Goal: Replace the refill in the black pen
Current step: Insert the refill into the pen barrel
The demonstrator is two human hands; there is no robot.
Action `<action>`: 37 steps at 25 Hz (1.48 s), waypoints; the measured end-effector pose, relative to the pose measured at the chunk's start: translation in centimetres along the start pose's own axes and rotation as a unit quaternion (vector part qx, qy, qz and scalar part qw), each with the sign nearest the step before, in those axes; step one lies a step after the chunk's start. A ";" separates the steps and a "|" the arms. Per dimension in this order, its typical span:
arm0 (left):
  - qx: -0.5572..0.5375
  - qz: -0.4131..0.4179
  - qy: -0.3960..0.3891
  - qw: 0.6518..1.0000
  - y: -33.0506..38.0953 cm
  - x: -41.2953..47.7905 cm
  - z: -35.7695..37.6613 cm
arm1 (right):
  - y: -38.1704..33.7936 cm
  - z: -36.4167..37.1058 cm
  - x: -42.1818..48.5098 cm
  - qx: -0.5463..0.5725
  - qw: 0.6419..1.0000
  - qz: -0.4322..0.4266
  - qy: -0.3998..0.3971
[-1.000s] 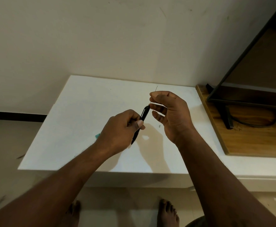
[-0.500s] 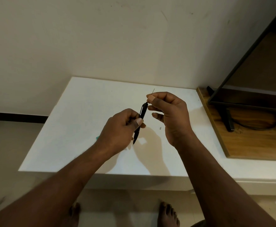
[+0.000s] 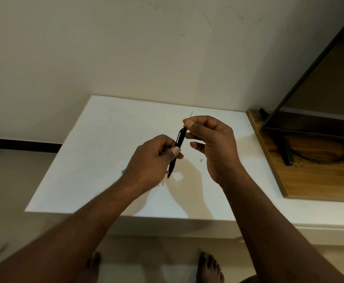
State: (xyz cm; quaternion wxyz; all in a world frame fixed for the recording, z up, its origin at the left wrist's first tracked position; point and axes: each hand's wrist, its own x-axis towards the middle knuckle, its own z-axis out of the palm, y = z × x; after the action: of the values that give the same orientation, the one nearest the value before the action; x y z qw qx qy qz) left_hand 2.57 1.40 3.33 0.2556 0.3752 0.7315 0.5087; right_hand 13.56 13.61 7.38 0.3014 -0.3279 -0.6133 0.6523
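As left hand (image 3: 152, 158) grips slim black plastic pen (image 3: 179, 139), right hand (image 3: 210, 139) pinches thin refill (image 3: 191, 115) at one o'clock. Refill seating likely needs straight alignment.

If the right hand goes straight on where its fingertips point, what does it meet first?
Most likely the pen top, held by the left hand; the right hand, pinching the refill, nearly touches it, depth unclear.

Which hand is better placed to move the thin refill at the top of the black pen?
The right hand: it pinches the refill above the black pen, which the left hand grips.
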 end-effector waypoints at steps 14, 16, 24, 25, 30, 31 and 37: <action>-0.004 0.008 -0.003 1.000 -0.1 0.0 0.0 | -0.1 0.0 -0.1 0.012 1.000 -0.017 -0.017; -0.006 0.008 -0.002 1.000 -0.2 0.0 0.0 | -0.1 -0.1 -0.1 0.014 1.000 -0.017 -0.018; -0.011 0.028 0.020 0.999 0.1 -0.1 -0.2 | -0.1 -0.1 0.1 0.029 0.999 -0.015 -0.019; -0.015 0.034 0.026 0.999 0.2 -0.1 -0.3 | 0.0 -0.1 0.1 0.033 0.999 -0.019 -0.021; -0.012 0.061 0.069 0.996 0.3 -0.1 -0.7 | 0.0 -0.1 -0.1 0.045 0.997 -0.044 -0.043; -0.008 0.070 0.075 0.995 0.3 -0.2 -0.8 | -0.1 -0.1 -0.1 0.045 0.997 -0.046 -0.047; -0.016 0.086 0.081 0.993 0.4 -0.1 -1.0 | 0.1 0.4 -0.5 -0.013 0.993 -0.078 -0.086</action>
State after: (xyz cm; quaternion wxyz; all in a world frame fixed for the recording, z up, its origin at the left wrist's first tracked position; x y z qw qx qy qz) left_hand 1.97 0.89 4.05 0.1566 0.3899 0.7063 0.5697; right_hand 13.50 12.96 7.29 0.2932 -0.2254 -0.6694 0.6443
